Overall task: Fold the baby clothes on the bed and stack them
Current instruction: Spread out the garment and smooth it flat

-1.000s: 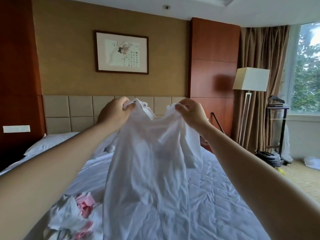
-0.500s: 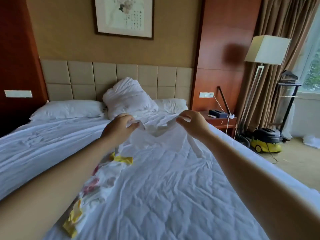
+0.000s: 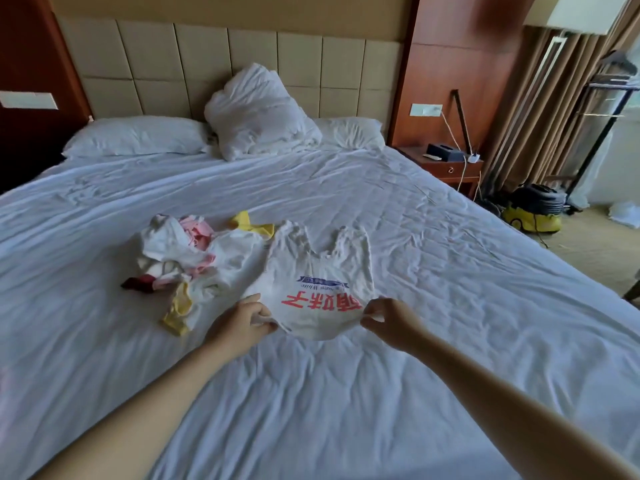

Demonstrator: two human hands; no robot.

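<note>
**White vest (image 3: pixel 320 271) spread on the bed (image 3: pixel 346 393)**

The white vest lies flat on the bed, straps toward the headboard, red print up (upside down from here). The left hand (image 3: pixel 239 323) pinches its near-left hem corner; the right hand (image 3: pixel 391 320) pinches the near-right. A loose clothes pile (image 3: pixel 187 261) sits just beside it on the left.
</note>
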